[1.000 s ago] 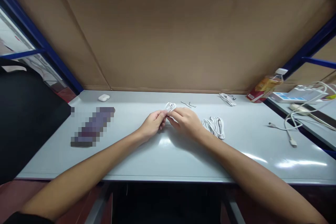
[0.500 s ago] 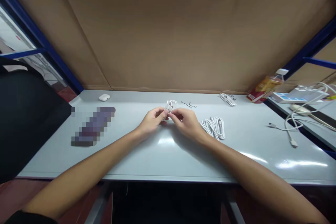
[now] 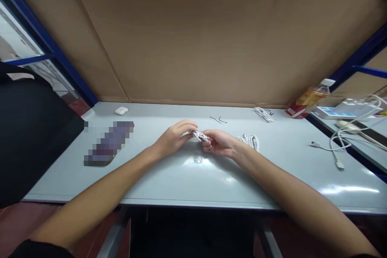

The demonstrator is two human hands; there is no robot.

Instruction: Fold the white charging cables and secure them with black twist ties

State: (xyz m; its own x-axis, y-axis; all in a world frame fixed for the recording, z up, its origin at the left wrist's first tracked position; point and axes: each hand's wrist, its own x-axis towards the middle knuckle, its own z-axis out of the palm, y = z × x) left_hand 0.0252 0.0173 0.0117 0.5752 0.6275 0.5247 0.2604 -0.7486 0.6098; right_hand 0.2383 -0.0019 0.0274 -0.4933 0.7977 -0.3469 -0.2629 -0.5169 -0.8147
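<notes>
I see a white, plastic-sheathed, coiled cable (image 3: 200,136) held above the glossy grey tabletop (image 3: 169,185); the left hand (image 3: 173,139) and right hand (image 3: 220,144) pinch the coil's opposite ends; I judge it light, springy, slightly slippery, best gripped around its middle.

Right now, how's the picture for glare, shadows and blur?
In the head view, glare streaks the table at its right front, with a paler reflection below the held cable; in the head view, a soft shadow lies below the right hand, the cable's fine detail looks soft, and pixelation hides the item at left.
</notes>
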